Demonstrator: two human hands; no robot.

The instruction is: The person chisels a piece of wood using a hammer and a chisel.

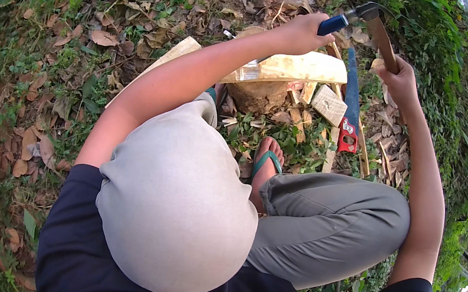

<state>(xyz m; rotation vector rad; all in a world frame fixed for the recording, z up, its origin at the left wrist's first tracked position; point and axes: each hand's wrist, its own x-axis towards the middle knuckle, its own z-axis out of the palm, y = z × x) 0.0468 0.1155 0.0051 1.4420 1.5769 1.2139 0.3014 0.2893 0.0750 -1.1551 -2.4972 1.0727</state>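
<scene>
Head view looks down on a squatting person in grey trousers over leafy ground [39,80] strewn with dry leaves. At the left, a long pale plank [298,68] runs from the near left to the far right, resting on a tree stump [261,96]. Above it, the left hand [304,32] has its fingers wrapped tight around the blue handle of a hammer [357,16], whose metal head sits at the far edge. Right of that, the head meets the top of a brown wooden strip [384,44], perhaps hooked on it, though the spot is small. The right hand [400,81] closes its fingers around the strip's lower end. Nearer, between the hands, a blue handsaw [351,107] with a red grip lies among wood offcuts [329,104]. A foot in a green sandal [267,161] stands near the stump.
</scene>
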